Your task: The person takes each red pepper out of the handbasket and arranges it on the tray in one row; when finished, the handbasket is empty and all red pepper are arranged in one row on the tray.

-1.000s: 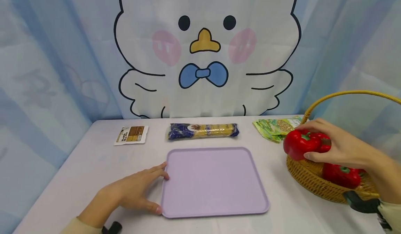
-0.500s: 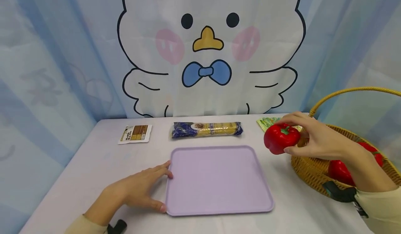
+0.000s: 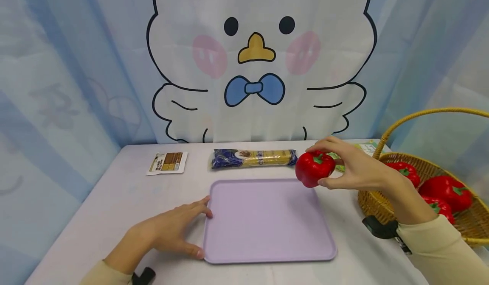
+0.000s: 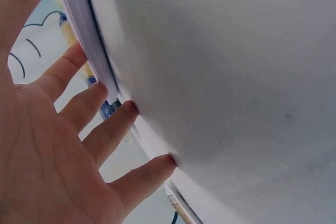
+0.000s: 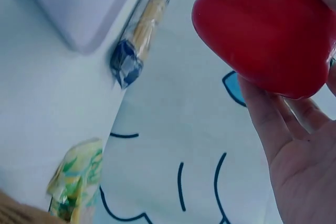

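Note:
My right hand (image 3: 357, 166) holds a shiny red bell pepper (image 3: 311, 170) between thumb and fingers, above the far right corner of a lilac tray (image 3: 263, 221). The right wrist view shows the pepper (image 5: 262, 30) close up, with fingers behind and below it. At the tray's left side lies my left hand (image 3: 172, 227), fingers spread, its fingertips and thumb touching the rim. In the left wrist view some fingertips of the left hand (image 4: 63, 145) meet the tray's edge (image 4: 86, 30), others the white tabletop.
A wicker basket (image 3: 372, 204) with a tall handle stands on the right, several red bell peppers (image 3: 447, 191) inside. Along the back lie a brown-and-white packet (image 3: 167, 163), a blue-and-yellow pasta pack (image 3: 254, 158) and a green packet (image 5: 79, 177), partly hidden behind the right hand in the head view.
My right hand has carried the bell pepper leftward from over the basket to the tray's far right corner. The left hand stays at the tray's left edge.

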